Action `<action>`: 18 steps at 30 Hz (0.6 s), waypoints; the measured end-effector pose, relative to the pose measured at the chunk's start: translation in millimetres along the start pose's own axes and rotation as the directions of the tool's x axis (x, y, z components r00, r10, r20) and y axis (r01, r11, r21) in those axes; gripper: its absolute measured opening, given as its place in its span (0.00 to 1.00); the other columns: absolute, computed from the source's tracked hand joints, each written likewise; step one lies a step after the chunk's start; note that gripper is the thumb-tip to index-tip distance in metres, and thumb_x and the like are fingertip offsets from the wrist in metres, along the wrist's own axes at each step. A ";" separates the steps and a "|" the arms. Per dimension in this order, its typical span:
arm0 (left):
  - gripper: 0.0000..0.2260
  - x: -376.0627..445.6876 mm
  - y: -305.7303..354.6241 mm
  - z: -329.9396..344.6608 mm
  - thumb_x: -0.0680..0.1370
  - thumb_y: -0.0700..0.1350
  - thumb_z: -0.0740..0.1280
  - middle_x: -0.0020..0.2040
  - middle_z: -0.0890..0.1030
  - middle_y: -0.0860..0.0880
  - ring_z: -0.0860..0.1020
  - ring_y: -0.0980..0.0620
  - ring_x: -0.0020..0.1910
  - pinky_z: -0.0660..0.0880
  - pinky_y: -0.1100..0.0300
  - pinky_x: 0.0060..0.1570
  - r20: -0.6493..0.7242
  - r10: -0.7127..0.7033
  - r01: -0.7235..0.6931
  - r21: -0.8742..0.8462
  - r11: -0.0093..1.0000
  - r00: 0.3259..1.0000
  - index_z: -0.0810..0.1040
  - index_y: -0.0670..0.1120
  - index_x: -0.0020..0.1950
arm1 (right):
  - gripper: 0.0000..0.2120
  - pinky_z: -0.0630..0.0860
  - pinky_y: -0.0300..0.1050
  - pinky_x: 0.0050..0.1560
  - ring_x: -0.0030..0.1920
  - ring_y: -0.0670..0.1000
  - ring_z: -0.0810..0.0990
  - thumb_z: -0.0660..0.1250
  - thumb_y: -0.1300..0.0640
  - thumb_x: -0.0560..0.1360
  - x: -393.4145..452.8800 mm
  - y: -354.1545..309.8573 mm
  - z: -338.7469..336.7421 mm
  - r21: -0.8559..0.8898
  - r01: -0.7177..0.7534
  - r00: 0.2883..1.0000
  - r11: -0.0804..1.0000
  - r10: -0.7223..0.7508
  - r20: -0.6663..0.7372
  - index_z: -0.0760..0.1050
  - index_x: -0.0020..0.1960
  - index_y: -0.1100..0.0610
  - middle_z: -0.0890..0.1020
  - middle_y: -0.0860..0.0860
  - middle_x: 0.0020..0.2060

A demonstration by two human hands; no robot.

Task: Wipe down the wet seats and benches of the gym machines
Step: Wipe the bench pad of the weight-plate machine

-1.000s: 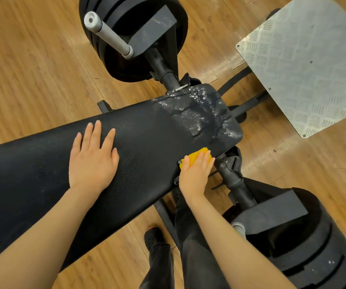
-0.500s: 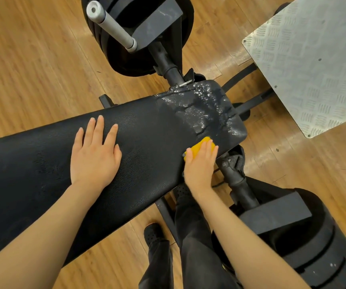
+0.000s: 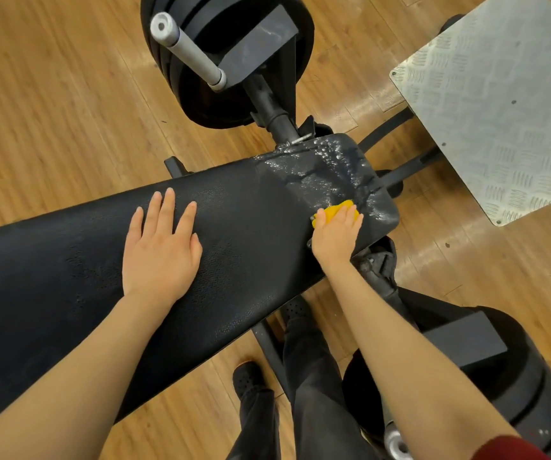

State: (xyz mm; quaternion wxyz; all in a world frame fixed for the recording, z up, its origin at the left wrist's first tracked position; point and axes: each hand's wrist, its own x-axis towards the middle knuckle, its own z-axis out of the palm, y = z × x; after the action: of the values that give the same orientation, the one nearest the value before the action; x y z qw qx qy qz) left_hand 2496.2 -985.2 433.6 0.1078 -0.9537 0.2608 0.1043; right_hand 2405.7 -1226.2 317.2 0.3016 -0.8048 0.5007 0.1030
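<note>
- Nearest, the person's dark trouser legs and one black shoe are standing on the wooden floor beside the machine.
- At the near right, a stack of black weight plates is sitting on its sleeve.
- The left hand is lying flat, fingers straight, bracing on the dry middle of the black padded bench; it is gripping nothing.
- The right hand is pressing a yellow cloth onto the bench's right end, fingers laid over it; whether they are curling round it I cannot tell.
- Just beyond the cloth, water droplets are beading across the far right corner of the pad.
- Farther off, a second plate stack with a grey bar sleeve and a checker-plate footplate are showing.
- Risk: the small cloth is likely saturating and may only smear water, or push it off the edge onto the floor, making that slippery.
</note>
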 end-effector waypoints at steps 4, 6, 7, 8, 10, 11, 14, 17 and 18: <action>0.25 0.7 -0.3 -0.9 0.81 0.51 0.53 0.79 0.54 0.41 0.50 0.44 0.78 0.50 0.46 0.76 0.009 0.002 -0.002 0.005 1.000 1.000 0.58 0.48 0.78 | 0.32 0.42 0.49 0.76 0.78 0.56 0.42 0.52 0.45 0.82 -70.9 -7.7 4.1 0.115 0.107 0.992 0.988 -0.114 0.055 0.49 0.78 0.63 0.49 0.56 0.78; 0.25 0.4 -0.4 -1.6 0.81 0.51 0.53 0.79 0.54 0.42 0.50 0.44 0.78 0.50 0.46 0.76 0.012 0.002 -0.002 0.001 1.000 1.000 0.58 0.49 0.78 | 0.32 0.44 0.50 0.77 0.78 0.54 0.41 0.53 0.45 0.82 -91.6 -4.4 4.4 0.133 0.179 0.977 0.975 -0.192 0.089 0.48 0.78 0.61 0.48 0.53 0.78; 0.25 0.1 -0.6 -1.9 0.82 0.51 0.53 0.79 0.54 0.42 0.50 0.44 0.78 0.50 0.46 0.76 0.013 -0.001 0.001 0.000 1.000 1.000 0.58 0.49 0.78 | 0.32 0.44 0.50 0.77 0.78 0.54 0.42 0.53 0.45 0.82 -90.5 -1.8 3.7 0.132 0.200 0.971 0.971 -0.214 0.103 0.47 0.78 0.60 0.48 0.53 0.78; 0.25 0.1 -0.4 -2.1 0.82 0.51 0.52 0.79 0.54 0.42 0.50 0.44 0.78 0.50 0.46 0.76 0.014 -0.002 0.002 0.000 1.000 1.000 0.58 0.49 0.78 | 0.32 0.45 0.49 0.77 0.78 0.54 0.42 0.53 0.45 0.82 -82.0 1.0 2.4 0.119 0.209 0.969 0.971 -0.221 0.107 0.47 0.78 0.60 0.48 0.53 0.78; 0.25 0.3 -0.1 -2.1 0.82 0.52 0.52 0.79 0.53 0.42 0.50 0.44 0.78 0.50 0.46 0.76 0.013 0.001 -0.001 0.002 1.000 1.000 0.57 0.49 0.78 | 0.31 0.44 0.48 0.76 0.78 0.55 0.44 0.52 0.46 0.82 -50.3 5.3 0.1 0.081 0.192 0.976 0.978 -0.199 0.089 0.48 0.78 0.61 0.49 0.55 0.78; 0.25 0.5 -0.2 -2.2 0.82 0.52 0.52 0.79 0.54 0.42 0.50 0.44 0.78 0.50 0.46 0.76 0.011 0.002 -0.002 0.002 1.000 1.000 0.57 0.49 0.78 | 0.31 0.44 0.48 0.76 0.78 0.57 0.45 0.52 0.46 0.82 -29.5 5.7 -2.6 0.064 0.159 0.983 0.985 -0.164 0.077 0.49 0.78 0.63 0.50 0.57 0.78; 0.25 0.8 -0.3 -2.1 0.82 0.52 0.53 0.79 0.54 0.42 0.50 0.44 0.78 0.51 0.46 0.76 0.006 0.003 -0.003 0.003 1.000 1.000 0.58 0.49 0.78 | 0.30 0.44 0.50 0.76 0.77 0.59 0.49 0.51 0.48 0.83 23.5 1.4 -12.6 0.000 0.039 0.998 0.999 -0.039 0.048 0.52 0.76 0.68 0.54 0.62 0.76; 0.25 0.5 -0.5 -0.5 0.82 0.52 0.53 0.79 0.53 0.42 0.50 0.44 0.78 0.51 0.46 0.76 0.010 0.003 -0.003 -0.001 1.000 1.000 0.57 0.49 0.78 | 0.31 0.43 0.51 0.76 0.77 0.59 0.50 0.50 0.47 0.83 31.3 -3.1 -8.6 -0.042 -0.002 1.000 0.999 0.003 0.013 0.52 0.76 0.69 0.55 0.62 0.76; 0.25 0.2 -0.6 -0.2 0.82 0.52 0.53 0.79 0.53 0.42 0.49 0.45 0.78 0.51 0.46 0.76 0.010 0.003 -0.003 0.001 1.000 1.000 0.57 0.49 0.78 | 0.31 0.42 0.51 0.76 0.77 0.60 0.49 0.50 0.47 0.83 24.1 -4.0 -5.9 -0.034 -0.003 1.000 0.999 0.003 0.004 0.51 0.76 0.69 0.54 0.62 0.76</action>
State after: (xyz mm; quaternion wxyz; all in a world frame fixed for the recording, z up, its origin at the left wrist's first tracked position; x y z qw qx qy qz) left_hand 2496.7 -984.9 433.9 0.1094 -0.9527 0.2619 0.1089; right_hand 2419.9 -1246.3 312.1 0.2889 -0.8089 0.4994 0.1137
